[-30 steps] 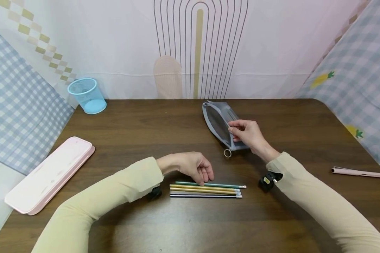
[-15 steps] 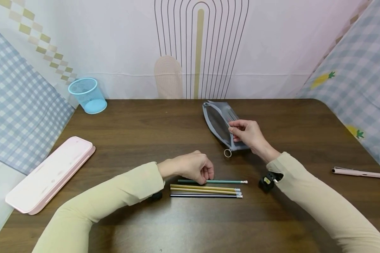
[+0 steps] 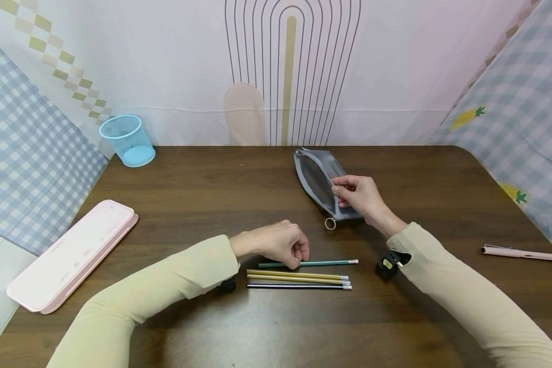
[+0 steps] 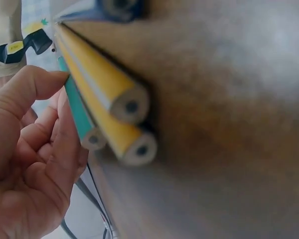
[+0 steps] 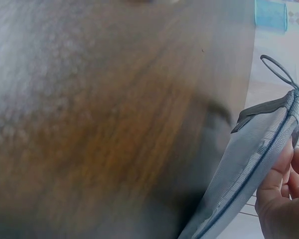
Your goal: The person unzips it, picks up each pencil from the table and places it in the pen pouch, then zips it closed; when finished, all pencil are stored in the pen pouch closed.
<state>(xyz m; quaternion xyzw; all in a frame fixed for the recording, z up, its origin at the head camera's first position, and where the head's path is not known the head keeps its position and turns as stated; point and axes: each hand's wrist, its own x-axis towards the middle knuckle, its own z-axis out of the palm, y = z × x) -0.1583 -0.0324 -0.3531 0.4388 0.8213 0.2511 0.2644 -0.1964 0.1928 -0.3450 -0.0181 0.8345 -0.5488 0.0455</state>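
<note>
A green pencil (image 3: 326, 263) is pinched between the thumb and fingers of my left hand (image 3: 278, 243), just above or on the table. In the left wrist view the thumb presses on the green pencil (image 4: 78, 112). Nearer me lie two yellow pencils (image 3: 299, 277) side by side and a dark blue pencil (image 3: 294, 286), their white erasers to the right. With its fingertips my right hand (image 3: 361, 197) grips the edge of a grey zippered pencil pouch (image 3: 315, 179), whose mouth gapes. A ring hangs from the pouch's near corner; its inside looks dark.
A pink pencil case (image 3: 75, 253) lies at the left edge of the table. At the back left stands a blue mesh cup (image 3: 131, 140). A pale pink pen (image 3: 522, 252) lies far right. Patterned cloth hangs behind and at both sides.
My left hand has taken hold of the green pencil and shifted it slightly away from the yellow ones. My right hand keeps its grip on the pouch, unmoved.
</note>
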